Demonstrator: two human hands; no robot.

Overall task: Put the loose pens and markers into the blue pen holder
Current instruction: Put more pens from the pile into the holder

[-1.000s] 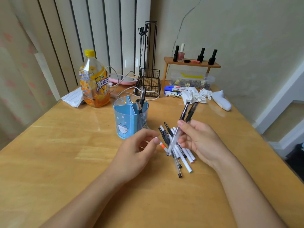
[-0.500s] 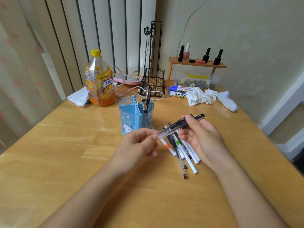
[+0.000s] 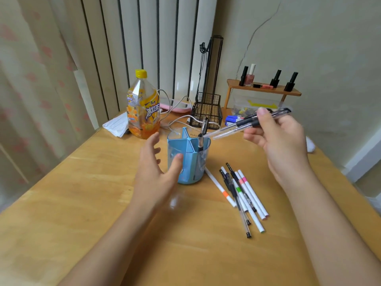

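Observation:
The blue pen holder stands mid-table, divided into compartments, with a couple of dark pens upright in its right side. My left hand is open against its left front wall, fingers spread, thumb on the wall. My right hand is raised to the right of the holder and grips two clear pens with black grips, held nearly level, their tips pointing left over the holder's rim. Several loose pens and white markers lie in a fan on the table, right of the holder.
An orange drink bottle stands behind the holder on the left, next to folded paper. White cables, a black wire basket and a small wooden shelf with nail polish bottles sit at the back. The table edge runs along the right.
My right hand has lifted the two pens up and toward the holder. My left hand let go of the pen ends and moved left onto the holder. The camera has moved closer.

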